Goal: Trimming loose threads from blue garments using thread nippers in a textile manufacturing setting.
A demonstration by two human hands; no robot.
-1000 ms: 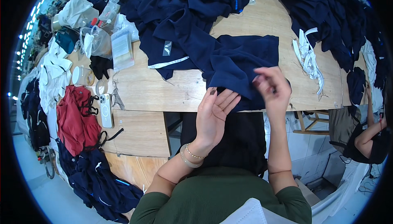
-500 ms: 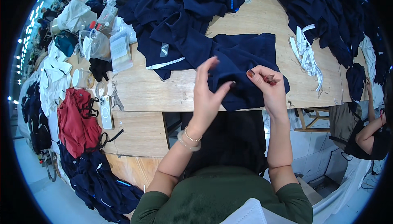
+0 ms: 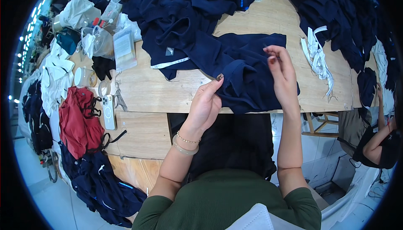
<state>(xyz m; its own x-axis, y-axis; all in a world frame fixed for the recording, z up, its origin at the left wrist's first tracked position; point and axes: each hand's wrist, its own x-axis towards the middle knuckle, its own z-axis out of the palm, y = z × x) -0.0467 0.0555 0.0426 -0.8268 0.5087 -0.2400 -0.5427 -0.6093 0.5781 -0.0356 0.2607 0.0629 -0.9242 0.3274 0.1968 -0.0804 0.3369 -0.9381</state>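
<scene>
A navy blue garment [image 3: 252,78] lies bunched over the front edge of the wooden table, directly ahead of me. The near left part of its cloth is pinched between the thumb and curled fingers of my left hand [image 3: 205,107], and a raised fold stands beside my thumb. Over the garment's right side is my right hand [image 3: 286,76], its thumb and fingers drawn together. A small dark tip shows at these fingers, too small to name. A white strip [image 3: 170,63] edges the cloth farther left, near a small clear-and-white tag [image 3: 169,51].
More navy garments [image 3: 180,3] are heaped at the back. White strips [image 3: 315,57] lie on the right of the table [image 3: 159,91]. To the left are a phone [image 3: 109,112], a tape roll [image 3: 104,88], plastic bags [image 3: 98,43] and a red bag [image 3: 79,120]. Another person's arm [image 3: 380,137] shows at far right.
My left hand has lowered and taken hold of the garment's cloth. My right hand has moved slightly up and to the right, and the cloth between the hands is bunched up.
</scene>
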